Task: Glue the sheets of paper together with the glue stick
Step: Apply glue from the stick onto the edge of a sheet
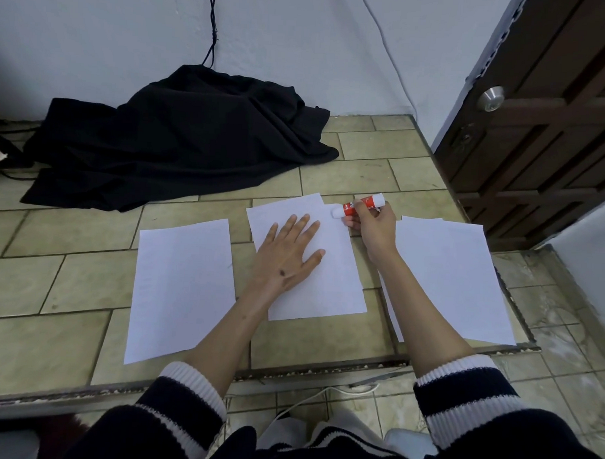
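While your left hand (286, 252) presses flat, fingers spread, on the middle white sheet (326, 285), your right hand (373, 228) grips the red-and-white glue stick (358, 205) at its far corner; plain sheets flank it.

Both sleeves (185, 407) are pushed up the forearms: dark navy knit with white ribbed cuffs and thin white stripes. The left hand (286, 259) has a small dark mark on its back, toward six o'clock.

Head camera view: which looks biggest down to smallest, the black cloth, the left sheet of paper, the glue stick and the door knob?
1. black cloth
2. left sheet of paper
3. glue stick
4. door knob, close to the glue stick in apparent size and farther off, so those two are unsure.
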